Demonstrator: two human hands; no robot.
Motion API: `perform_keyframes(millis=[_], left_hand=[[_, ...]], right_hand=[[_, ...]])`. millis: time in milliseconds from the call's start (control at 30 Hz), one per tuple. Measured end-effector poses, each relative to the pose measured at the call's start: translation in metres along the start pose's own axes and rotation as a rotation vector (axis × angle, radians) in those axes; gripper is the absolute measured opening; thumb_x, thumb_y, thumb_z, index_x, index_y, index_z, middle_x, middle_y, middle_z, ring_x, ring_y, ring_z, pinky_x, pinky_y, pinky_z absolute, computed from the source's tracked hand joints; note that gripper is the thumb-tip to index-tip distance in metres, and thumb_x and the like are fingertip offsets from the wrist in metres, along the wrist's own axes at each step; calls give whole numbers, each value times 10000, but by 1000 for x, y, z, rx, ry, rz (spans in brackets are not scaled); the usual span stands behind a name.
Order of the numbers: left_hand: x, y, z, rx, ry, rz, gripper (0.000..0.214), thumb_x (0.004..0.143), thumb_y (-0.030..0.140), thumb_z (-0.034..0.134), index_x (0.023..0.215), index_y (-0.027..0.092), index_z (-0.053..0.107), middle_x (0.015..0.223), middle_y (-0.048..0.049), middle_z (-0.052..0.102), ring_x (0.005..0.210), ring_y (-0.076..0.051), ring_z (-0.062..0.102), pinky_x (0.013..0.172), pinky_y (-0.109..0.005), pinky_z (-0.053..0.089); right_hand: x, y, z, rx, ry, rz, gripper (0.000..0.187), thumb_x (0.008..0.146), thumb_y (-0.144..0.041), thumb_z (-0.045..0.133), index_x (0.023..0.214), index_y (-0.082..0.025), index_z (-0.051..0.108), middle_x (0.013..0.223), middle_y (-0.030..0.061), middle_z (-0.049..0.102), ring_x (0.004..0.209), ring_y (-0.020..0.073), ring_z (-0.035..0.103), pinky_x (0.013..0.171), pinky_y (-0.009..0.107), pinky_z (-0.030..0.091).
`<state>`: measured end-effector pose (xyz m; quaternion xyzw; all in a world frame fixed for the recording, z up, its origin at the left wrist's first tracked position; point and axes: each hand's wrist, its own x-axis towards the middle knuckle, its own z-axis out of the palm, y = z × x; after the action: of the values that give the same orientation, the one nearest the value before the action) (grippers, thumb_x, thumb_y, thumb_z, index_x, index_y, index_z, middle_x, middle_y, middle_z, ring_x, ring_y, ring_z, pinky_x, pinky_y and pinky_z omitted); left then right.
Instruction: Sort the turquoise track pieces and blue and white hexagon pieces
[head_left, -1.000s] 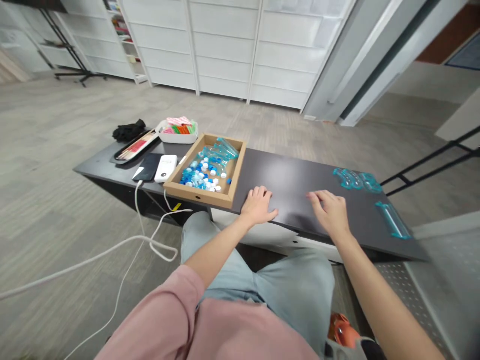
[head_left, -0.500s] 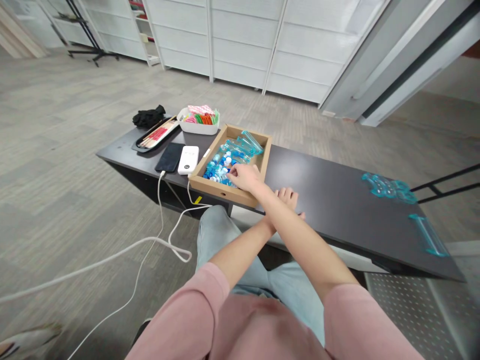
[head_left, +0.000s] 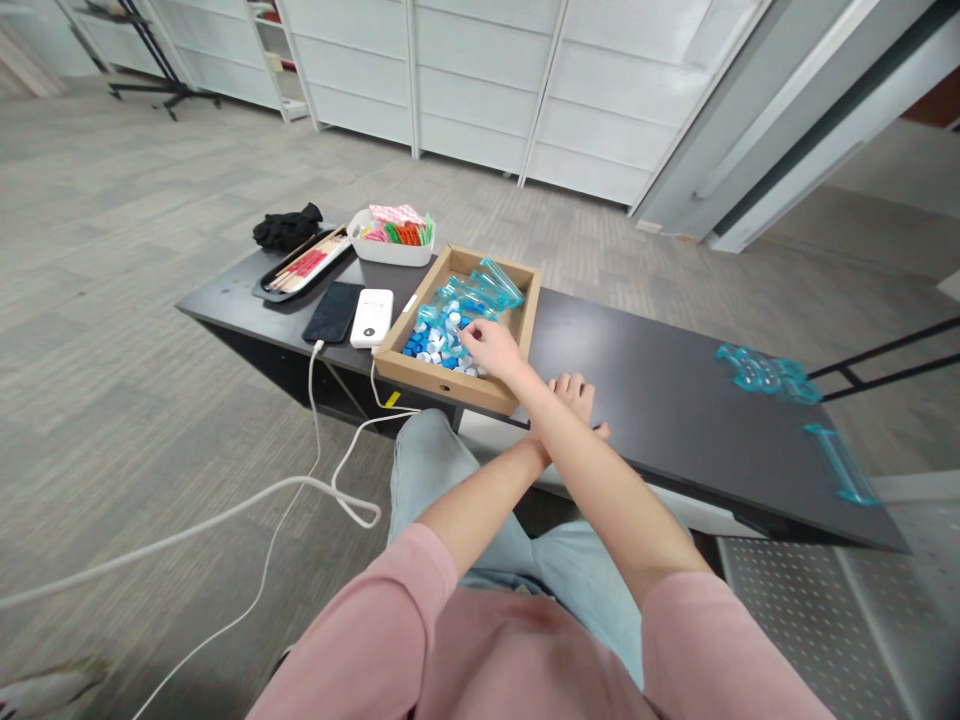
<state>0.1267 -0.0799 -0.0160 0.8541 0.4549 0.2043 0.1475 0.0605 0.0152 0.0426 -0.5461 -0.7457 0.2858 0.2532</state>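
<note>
My arms are crossed, the right over the left. My right hand [head_left: 492,345] is over the front right part of a cardboard box [head_left: 531,345], its thumb and fingertips pinched together. What they hold, if anything, is too small to make out. Below the fingers lie loose blue and white caps [head_left: 433,350]. Clear teal plastic tubes [head_left: 480,290] are heaped toward the back of the box. My left hand [head_left: 574,397] rests palm down on the dark tabletop just right of the box, fingers and thumb apart, holding nothing; my right forearm partly covers it.
Left of the box are a white power bank [head_left: 372,318], a phone [head_left: 332,312], a black tray [head_left: 274,285] with sticks and a white basket [head_left: 390,250] of colourful items. More teal tubes [head_left: 769,375] and a single tube [head_left: 840,465] lie at the table's right.
My right hand has moved slightly up and away from the box's front edge. More caps show at the front, where clear tubes lay over them. My left hand stays in place.
</note>
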Motion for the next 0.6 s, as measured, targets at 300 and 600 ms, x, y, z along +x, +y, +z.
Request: perform_keyframes(millis=[300, 600], left_hand=[[2, -7, -12, 15, -95, 24, 394, 1118, 402, 639, 1449, 191, 678, 1511, -201, 652, 1432, -354, 538, 1282, -476, 373], [-2, 4, -22, -3, -59, -82, 527, 1103, 421, 661, 1527, 112, 615, 1537, -274, 643, 1441, -396, 559, 1189, -516, 460]], right_hand=[[-7, 23, -46, 450, 96, 81, 244, 917, -447, 673, 797, -236, 676, 807, -24, 682, 807, 178, 595, 812, 313, 466], [-35, 50, -95, 618, 166, 111, 219, 878, -417, 716, 778, -234, 649, 747, -28, 622, 683, 135, 499, 690, 289, 401]])
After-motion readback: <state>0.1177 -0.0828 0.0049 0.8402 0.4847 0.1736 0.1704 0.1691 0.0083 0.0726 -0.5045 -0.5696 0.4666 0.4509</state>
